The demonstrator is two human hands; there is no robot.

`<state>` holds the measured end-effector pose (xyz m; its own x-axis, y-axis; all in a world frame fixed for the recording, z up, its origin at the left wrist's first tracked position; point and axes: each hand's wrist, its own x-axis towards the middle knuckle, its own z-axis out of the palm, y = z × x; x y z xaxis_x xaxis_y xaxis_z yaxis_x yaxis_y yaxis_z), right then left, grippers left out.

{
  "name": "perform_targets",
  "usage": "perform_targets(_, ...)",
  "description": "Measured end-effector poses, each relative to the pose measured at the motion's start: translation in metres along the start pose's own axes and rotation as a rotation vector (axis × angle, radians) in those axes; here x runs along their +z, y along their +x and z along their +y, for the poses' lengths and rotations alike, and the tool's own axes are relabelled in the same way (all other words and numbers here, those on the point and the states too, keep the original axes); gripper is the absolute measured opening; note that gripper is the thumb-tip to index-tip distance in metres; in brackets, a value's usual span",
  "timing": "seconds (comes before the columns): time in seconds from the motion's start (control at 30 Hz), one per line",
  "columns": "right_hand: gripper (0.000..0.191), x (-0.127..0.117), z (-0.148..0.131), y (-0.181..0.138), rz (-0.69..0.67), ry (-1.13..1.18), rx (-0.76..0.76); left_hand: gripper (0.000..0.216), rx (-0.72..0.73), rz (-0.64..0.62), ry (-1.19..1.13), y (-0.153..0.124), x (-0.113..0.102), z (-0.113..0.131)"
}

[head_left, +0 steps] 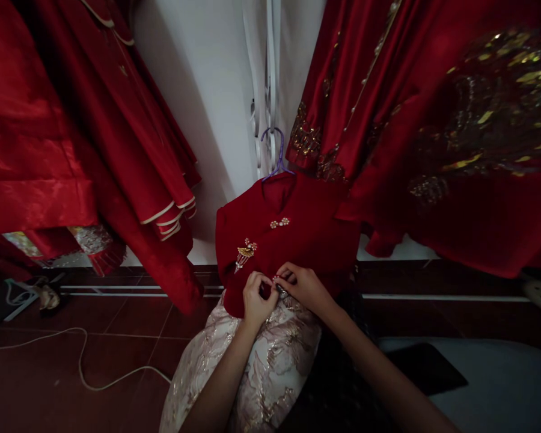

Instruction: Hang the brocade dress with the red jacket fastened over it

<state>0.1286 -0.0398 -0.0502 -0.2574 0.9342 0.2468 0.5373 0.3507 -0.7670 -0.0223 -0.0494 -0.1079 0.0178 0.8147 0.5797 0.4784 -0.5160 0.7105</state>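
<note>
A red top (pixel 315 222) hangs on a purple hanger (pixel 280 157) in front of me. It carries a beaded fastener (pixel 279 223) near the neck and a gold fan-shaped brooch (pixel 246 252) with dangling beads. Above a pale skirt (pixel 270 373) with metallic patterning, both hands meet at the top's lower front. My left hand (pixel 258 299) is closed, thumb and forefinger pinched at a small beaded fastener. My right hand (pixel 301 285) pinches the same spot from the other side. Fingers cover most of this fastener.
More red garments hang left (pixel 130 120) and right (pixel 379 108), some with gold sequins. Behind the top are a white wall (pixel 184 72) and a white metal stand (pixel 273 66). A white cable (pixel 83 361) crosses the tiled floor. A dark flat object (pixel 428 367) lies on a grey surface at right.
</note>
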Motion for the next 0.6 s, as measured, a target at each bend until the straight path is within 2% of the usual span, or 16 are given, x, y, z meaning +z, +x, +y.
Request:
perform_targets(0.43,0.012,-0.0008,0.0032,0.0007,-0.026,0.007,0.008,0.005,0.018,-0.013,0.042,-0.0006,0.001,-0.0006)
perform_targets(0.6,0.015,-0.0089,0.0069,0.0016,-0.011,-0.07,0.016,0.009,-0.016,0.119,0.07,-0.0006,0.0012,0.0005)
